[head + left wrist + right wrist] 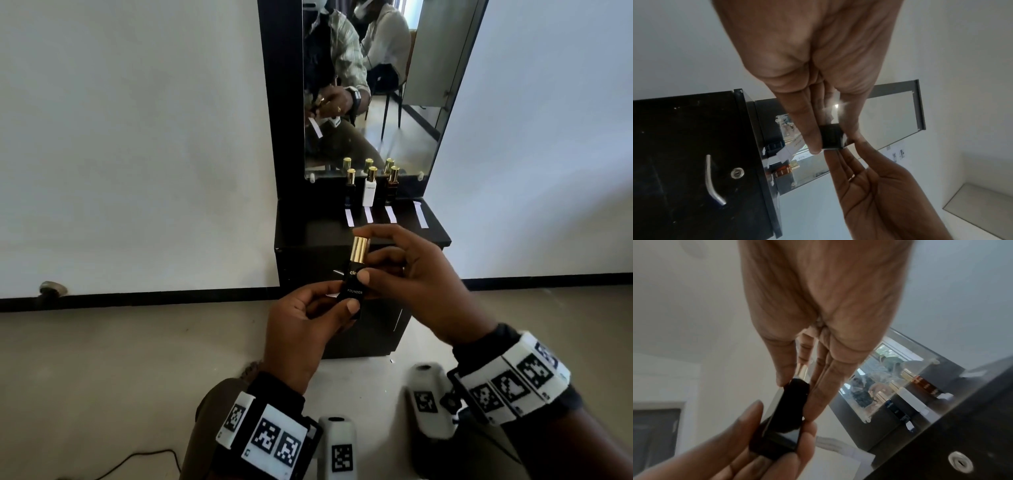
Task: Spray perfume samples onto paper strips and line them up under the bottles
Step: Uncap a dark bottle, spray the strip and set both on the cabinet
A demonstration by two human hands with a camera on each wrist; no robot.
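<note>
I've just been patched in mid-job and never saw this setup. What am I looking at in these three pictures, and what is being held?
No machine here: a person's two bare hands wear wrist cameras. The wide picture comes from a head camera; the others look along each hand. The left hand grips the base of a black perfume bottle; the right hand pinches it near its gold cap. On a black cabinet before a mirror stand three bottles with four paper strips in front; the rightmost strip has no bottle behind it.
</note>
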